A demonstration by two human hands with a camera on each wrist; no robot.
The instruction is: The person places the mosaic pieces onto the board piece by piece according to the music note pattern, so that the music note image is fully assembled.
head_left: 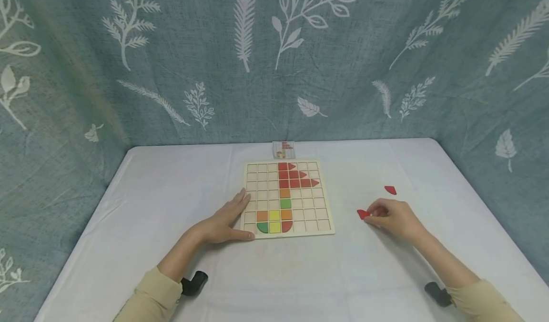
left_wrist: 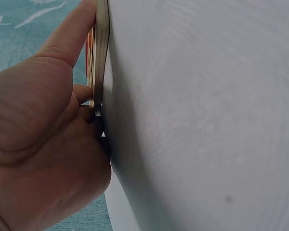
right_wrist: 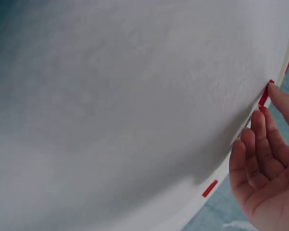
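A wooden grid board lies on the white table, with red, orange, green and yellow tiles in some of its squares. My left hand rests along its left side, fingers straight on the edge and thumb at the near corner. In the left wrist view the thumb lies against the board's rim. Right of the board, my right hand pinches a red quarter-round tile between thumb and index finger, close over the cloth. A second red tile lies just beyond that hand.
Behind the board a small picture card shows a similar coloured pattern. A white cloth covers the table. Blue-green leaf-print curtains hang at the back and sides. Black wrist devices sit under both forearms.
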